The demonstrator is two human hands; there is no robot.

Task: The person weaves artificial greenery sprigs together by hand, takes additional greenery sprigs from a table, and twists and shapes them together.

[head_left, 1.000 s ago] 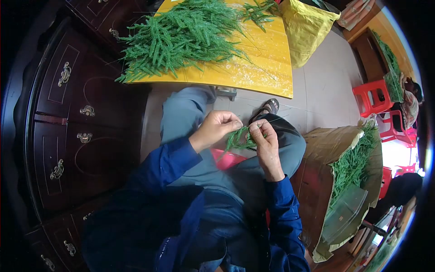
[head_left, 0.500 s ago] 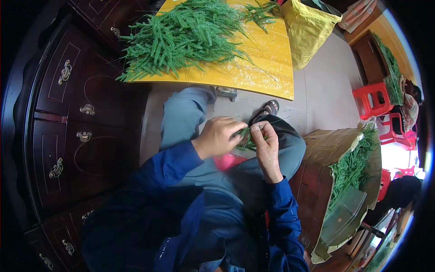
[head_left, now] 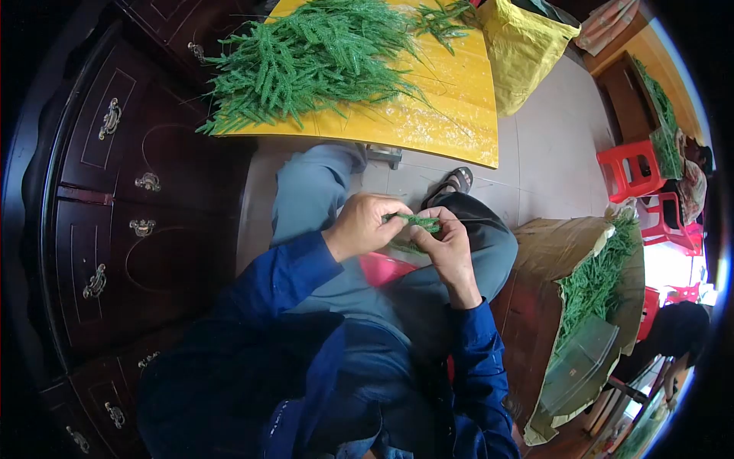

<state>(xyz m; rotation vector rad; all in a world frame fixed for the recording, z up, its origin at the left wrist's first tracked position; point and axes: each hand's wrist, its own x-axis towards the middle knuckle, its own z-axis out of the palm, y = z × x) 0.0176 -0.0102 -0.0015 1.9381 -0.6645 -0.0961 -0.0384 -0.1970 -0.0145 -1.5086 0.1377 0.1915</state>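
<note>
My left hand [head_left: 367,225] and my right hand [head_left: 446,249] meet above my lap, both closed on a small green artificial sprig [head_left: 422,222]. The sprig lies between them, its left end pinched by my left thumb and fingers. My right thumb presses on its other end from the near side. Part of the sprig is hidden by the fingers. Below the hands, a pink plastic surface [head_left: 382,269] shows between my legs. On the yellow table [head_left: 451,130] ahead lies a large pile of similar green sprigs [head_left: 306,65].
Right of me stands a cardboard box [head_left: 547,252] holding more green sprigs [head_left: 596,283]. A yellow sack [head_left: 527,57] hangs by the table's right edge. Dark wooden drawers [head_left: 176,176] line the left. Red stools [head_left: 631,172] and other people are at far right.
My left hand has turned and drawn slightly nearer, now pinching the sprig's left end. More of the sprig shows between the hands. At far right, a person's arm has come into view.
</note>
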